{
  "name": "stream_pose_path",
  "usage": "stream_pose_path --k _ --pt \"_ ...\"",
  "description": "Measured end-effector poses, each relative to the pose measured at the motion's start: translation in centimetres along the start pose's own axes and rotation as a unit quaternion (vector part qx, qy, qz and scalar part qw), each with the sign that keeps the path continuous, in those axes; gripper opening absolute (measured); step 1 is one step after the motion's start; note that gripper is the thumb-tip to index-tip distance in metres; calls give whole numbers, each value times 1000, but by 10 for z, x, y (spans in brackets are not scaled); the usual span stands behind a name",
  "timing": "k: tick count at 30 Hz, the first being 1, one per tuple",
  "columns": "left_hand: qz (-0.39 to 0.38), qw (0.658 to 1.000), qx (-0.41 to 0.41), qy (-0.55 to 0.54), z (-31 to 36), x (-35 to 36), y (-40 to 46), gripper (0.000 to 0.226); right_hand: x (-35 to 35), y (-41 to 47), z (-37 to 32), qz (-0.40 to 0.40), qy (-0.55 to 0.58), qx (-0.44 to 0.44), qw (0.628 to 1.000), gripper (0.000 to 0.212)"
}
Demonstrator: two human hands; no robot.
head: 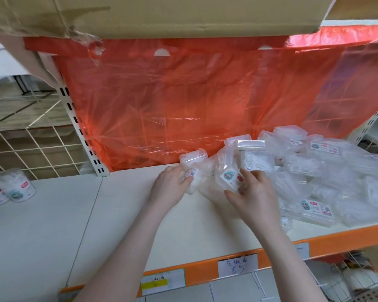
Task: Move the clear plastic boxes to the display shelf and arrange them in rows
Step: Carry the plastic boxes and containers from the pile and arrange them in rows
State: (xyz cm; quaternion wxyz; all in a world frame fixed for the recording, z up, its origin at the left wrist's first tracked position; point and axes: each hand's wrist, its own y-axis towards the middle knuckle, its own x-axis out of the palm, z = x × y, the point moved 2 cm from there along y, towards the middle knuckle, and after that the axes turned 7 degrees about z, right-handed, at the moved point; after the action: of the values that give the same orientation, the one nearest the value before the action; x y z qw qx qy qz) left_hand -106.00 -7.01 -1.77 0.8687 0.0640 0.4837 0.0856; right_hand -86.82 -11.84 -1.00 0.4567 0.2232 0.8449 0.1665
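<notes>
— While I am looking down through the head camera, both hands are working at the near edge of a loose pile of clear plastic boxes [310,171] lying on the right part of the white display shelf [122,214]. The pile is heaped, not in rows.

— What is the left hand doing?

— The left hand [169,188] is reaching in from below, its fingers [187,179] curling round a small box with a code sticker [193,174] at the left end of the pile. That box is lying on the shelf board, just in front of the red plastic sheet [183,101] hanging across the back.

— And the right?

— The right hand [254,192] is gripping a tilted box with a round cartoon label [228,178]; the thumb is lying along its near edge and the fingers are wrapping its right side. This box is touching the ones behind it, and I cannot tell whether it is lifted or resting on the board.

— Anything else on the shelf?

— Far to the left, well apart from the pile, round clear tubs with labels [11,189] are standing at the frame's edge. An orange front strip [205,271] is running along the shelf, carrying a handwritten price tag [237,265] and a tag with a yellow band [162,282]. A brown cardboard sheet [162,14] is overhanging at the top, and a white wire grid [35,147] is showing behind the upright on the left.
</notes>
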Motion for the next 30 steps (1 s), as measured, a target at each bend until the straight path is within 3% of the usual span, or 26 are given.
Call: stream_pose_path --k 8,15,19,30 --pt "-48 999 1 -14 9 18 13 23 -20 -13 21 12 -28 42 999 55" --pt "-97 995 4 -19 -4 6 -4 25 -24 -15 26 11 -44 49 998 54" --pt "-132 990 -13 -45 -9 -3 3 45 -23 -13 24 11 -43 45 998 46" --pt "-212 967 -80 -112 4 9 30 35 -26 -11 25 -2 -34 36 999 53"
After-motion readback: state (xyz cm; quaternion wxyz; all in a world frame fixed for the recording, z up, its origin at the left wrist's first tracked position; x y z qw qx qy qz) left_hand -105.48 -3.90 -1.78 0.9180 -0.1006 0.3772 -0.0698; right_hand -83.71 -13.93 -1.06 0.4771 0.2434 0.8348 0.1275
